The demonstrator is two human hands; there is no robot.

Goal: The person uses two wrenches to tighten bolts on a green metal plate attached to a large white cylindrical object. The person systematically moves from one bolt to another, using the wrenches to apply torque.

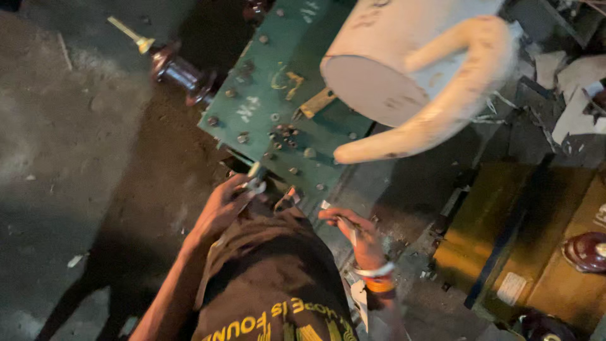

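A green metal cover plate (278,95) studded with bolts lies tilted in front of me. My left hand (221,211) grips a metal spanner (255,184) set on a bolt at the plate's near edge. My right hand (355,232), with bands on its wrist, is curled around a thin metal piece (352,239) just right of the plate's near corner. My dark shirt (271,284) with yellow print hides the space between the hands.
A white cylindrical tank (391,57) with a curved white pipe (461,95) overhangs the plate. A brown insulator with a brass rod (177,66) sticks out at the left. Yellow casings with dark red insulators (587,251) stand at the right, amid scrap.
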